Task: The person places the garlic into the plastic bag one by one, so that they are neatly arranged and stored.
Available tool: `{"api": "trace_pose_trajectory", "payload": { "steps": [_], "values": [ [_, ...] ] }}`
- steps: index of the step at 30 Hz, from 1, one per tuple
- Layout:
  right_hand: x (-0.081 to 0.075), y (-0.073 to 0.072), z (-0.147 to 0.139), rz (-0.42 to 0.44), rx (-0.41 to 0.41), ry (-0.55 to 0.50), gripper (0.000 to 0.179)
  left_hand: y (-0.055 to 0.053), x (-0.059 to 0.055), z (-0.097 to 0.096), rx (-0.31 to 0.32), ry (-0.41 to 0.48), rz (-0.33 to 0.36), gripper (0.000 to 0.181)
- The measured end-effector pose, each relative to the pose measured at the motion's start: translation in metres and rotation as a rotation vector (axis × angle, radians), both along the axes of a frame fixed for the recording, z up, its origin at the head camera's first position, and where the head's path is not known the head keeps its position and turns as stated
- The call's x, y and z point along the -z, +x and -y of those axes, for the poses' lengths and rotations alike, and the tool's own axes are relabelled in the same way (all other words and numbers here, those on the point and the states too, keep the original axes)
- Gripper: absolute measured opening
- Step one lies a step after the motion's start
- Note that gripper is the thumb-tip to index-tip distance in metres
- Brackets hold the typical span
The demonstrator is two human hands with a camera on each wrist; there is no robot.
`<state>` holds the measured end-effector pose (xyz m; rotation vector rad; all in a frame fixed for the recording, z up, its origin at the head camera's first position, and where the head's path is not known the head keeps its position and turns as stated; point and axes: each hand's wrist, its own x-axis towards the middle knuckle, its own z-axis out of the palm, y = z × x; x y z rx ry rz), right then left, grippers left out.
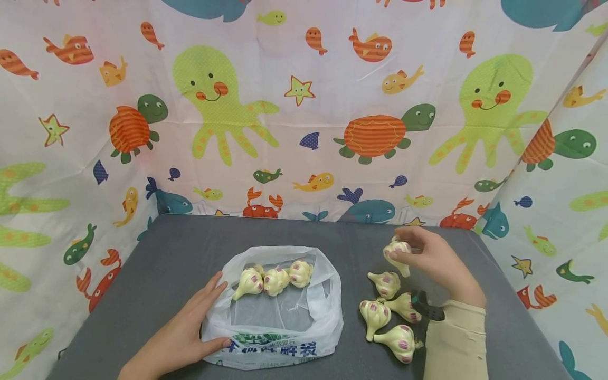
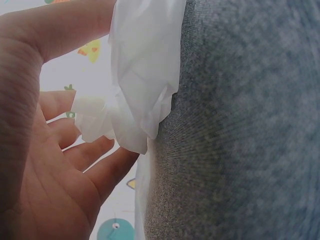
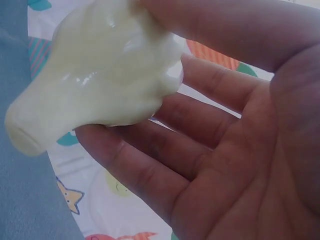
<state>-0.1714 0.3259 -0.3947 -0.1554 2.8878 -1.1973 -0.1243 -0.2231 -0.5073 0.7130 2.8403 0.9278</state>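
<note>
A white plastic bag (image 1: 328, 322) with green and blue print lies on the table, its mouth spread open. Inside it, three garlic bulbs (image 1: 276, 281) sit in a row at the far side. My left hand (image 1: 192, 322) rests along the bag's left side, thumb near the front and fingers stretched along the edge; the left wrist view shows the bag's crumpled side (image 2: 142, 75) between thumb and fingers. To the right, my right hand (image 1: 434, 258) pinches a garlic bulb (image 3: 110, 70) between thumb and fingers, its stem pointing away from the palm. That bulb is above the table's right side.
Several more garlic bulbs (image 1: 375, 315) lie in a cluster right of the bag, below the right hand. The dark grey table (image 1: 190, 248) is bordered at the back and sides by a sea-animal patterned curtain (image 1: 294, 137). A dark strap (image 1: 427, 309) is at the right wrist.
</note>
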Motion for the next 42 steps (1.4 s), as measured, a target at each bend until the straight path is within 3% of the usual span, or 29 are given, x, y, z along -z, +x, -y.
{"api": "trace_pose_trajectory", "payload": {
  "steps": [24,42],
  "values": [
    [-0.002,-0.008,0.027,-0.057,-0.050,0.038,0.067,0.000,-0.001,-0.001,-0.007,-0.004,0.016,0.115],
    [0.003,-0.016,0.055,-0.078,-0.091,-0.029,0.062,0.000,-0.002,-0.001,-0.010,-0.008,0.016,0.116]
  ]
}}
